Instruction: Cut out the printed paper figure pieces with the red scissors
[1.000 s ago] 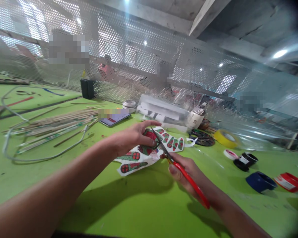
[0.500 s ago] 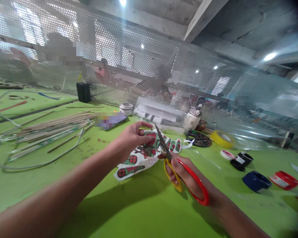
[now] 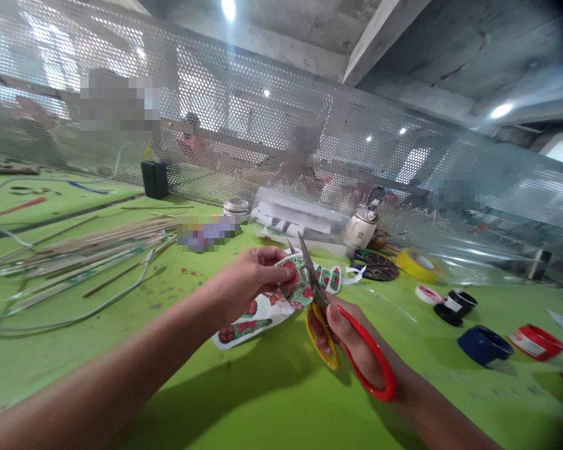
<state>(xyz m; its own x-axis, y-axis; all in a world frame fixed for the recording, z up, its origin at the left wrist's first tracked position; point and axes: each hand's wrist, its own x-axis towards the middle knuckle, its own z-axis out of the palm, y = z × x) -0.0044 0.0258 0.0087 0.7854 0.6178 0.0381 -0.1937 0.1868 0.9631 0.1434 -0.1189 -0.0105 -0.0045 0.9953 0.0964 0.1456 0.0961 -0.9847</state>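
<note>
My left hand (image 3: pixel 258 275) pinches a white sheet of paper (image 3: pixel 253 331) printed with red and green patterned shapes, thumb on top. In my right hand (image 3: pixel 351 337) is a pair of scissors (image 3: pixel 373 359) with one red and one yellow handle loop. The scissor blades stand apart at the paper's upper edge, close to my left fingertips. A narrow white strip of paper curls off the sheet's right end. Part of the sheet is hidden behind my left hand and the blades.
Thin wooden sticks (image 3: pixel 98 240) and a white cable (image 3: pixel 98 312) lie on the green table at left. Beyond the paper are a clear plastic-wrapped roll (image 3: pixel 295 219) and a cream bottle (image 3: pixel 360 226). Yellow tape (image 3: pixel 418 265), a blue roll (image 3: pixel 485 344) and a red roll (image 3: pixel 537 342) sit at right.
The scissor blades have spread wider around the paper's edge. The patterned part under my left thumb has turned and tipped up towards the blades.
</note>
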